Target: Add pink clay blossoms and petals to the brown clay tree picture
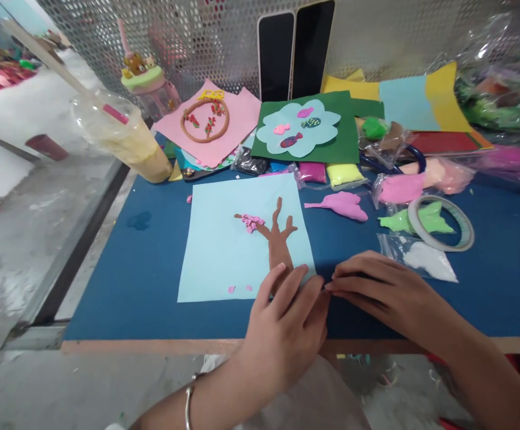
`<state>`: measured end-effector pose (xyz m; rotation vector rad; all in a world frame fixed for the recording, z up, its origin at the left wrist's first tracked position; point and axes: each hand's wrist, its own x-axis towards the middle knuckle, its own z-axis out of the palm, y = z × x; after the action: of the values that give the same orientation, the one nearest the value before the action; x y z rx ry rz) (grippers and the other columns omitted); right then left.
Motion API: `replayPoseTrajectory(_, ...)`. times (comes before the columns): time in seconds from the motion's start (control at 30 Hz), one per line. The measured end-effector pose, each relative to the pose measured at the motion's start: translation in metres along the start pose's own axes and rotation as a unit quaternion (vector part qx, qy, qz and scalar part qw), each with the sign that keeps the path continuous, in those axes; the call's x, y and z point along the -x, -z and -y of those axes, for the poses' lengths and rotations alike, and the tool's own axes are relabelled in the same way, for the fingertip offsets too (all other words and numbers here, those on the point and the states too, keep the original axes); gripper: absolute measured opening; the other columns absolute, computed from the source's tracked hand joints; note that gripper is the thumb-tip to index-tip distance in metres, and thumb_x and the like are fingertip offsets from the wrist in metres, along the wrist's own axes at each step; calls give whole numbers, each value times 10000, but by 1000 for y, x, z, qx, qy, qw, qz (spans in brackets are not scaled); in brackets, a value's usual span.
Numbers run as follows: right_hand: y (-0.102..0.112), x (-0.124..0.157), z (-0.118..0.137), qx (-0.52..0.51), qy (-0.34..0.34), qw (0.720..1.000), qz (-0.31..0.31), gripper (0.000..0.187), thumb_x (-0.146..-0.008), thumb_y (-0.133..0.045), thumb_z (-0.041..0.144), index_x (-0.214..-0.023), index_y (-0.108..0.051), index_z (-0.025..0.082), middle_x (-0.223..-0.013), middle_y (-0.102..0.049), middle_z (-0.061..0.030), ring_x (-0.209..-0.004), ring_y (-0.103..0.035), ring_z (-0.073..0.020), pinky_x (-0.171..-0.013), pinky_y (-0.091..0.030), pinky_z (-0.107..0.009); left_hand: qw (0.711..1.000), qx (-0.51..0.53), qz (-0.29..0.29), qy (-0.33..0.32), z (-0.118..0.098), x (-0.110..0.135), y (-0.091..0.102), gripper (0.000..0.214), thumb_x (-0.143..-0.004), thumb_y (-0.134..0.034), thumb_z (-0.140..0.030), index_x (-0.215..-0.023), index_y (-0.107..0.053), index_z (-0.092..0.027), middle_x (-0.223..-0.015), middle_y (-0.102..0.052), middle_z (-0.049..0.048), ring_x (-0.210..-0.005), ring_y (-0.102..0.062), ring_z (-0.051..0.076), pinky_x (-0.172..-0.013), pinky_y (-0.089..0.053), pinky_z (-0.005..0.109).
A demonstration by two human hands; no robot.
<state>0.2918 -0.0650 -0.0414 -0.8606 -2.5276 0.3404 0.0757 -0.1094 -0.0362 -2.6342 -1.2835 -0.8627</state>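
Note:
A light blue paper sheet (215, 251) bears a flat brown clay tree (279, 248). Crumbly pink clay blossoms (252, 223) cover its left branch, and two small pink clay bits (231, 289) lie low on the sheet. My left hand (289, 316) reaches over the sheet's lower right corner, hiding the trunk's base. Its thumb and index finger are closed together, the other fingers bent. Just off the sheet's edge, my right hand (376, 292) has its fingertips pinched, meeting those of the left. Whatever sits between the fingertips is too small and covered to make out.
Behind the sheet lie a pink clay lump (342, 206), bagged clay (344, 174), a tape roll (441, 222) and a bag of white clay (430, 260). A drink cup (125, 140) leans at left. Two phones (276, 57) stand against the perforated metal panel (219, 36).

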Motion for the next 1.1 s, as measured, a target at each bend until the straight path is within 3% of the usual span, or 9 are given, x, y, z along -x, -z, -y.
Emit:
replayPoseTrajectory(0.33,2,-8,6,38,-68,996,-32,117,-980,-449,193,-958,-564,196,-914,-656,-53,-848,-633,-180,-771,-472,-309,1000,-12,-8,-8,-1,1,-2,188,-913,-536,-134,-1014,-691,-168,-1086,-719,2,-1136,-584,182,-1089,-363,380)
replayPoseTrajectory(0.5,3,1,0,35,-117,990,-74,48,-962,-500,217,-963,-547,225,-970,-642,-49,-918,-618,-199,-871,-437,-345,1000,-9,-11,-8,-2,1,-2,174,-899,-557,-124,-998,-693,-169,-1096,-718,3,-1139,-592,181,-1092,-377,379)
replayPoseTrajectory(0.83,-1,-2,5,8,-109,993,-40,69,-974,-487,241,-984,-554,245,-958,-658,-35,-874,-640,-184,-783,-483,-317,1000,-8,6,15,-2,0,3,243,-904,-521,-130,-1088,-675,-170,-1111,-714,30,-1129,-594,191,-1106,-359,381)
replayPoseTrajectory(0.97,0,-3,8,-22,-114,993,-33,73,-964,-503,236,-993,-566,257,-959,-660,-28,-866,-643,-177,-785,-494,-317,998,5,-21,53,-2,-1,3,240,-882,-512,-102,-1031,-688,-171,-1076,-720,38,-1135,-589,208,-1107,-333,388)
replayPoseTrajectory(1.1,-1,-4,10,-19,-111,993,-34,90,-970,-491,234,-993,-576,248,-965,-666,-32,-878,-644,-175,-806,-492,-323,998,2,-47,48,-1,1,0,238,-872,-515,-101,-1009,-694,-177,-1064,-720,40,-1128,-591,210,-1105,-324,386)
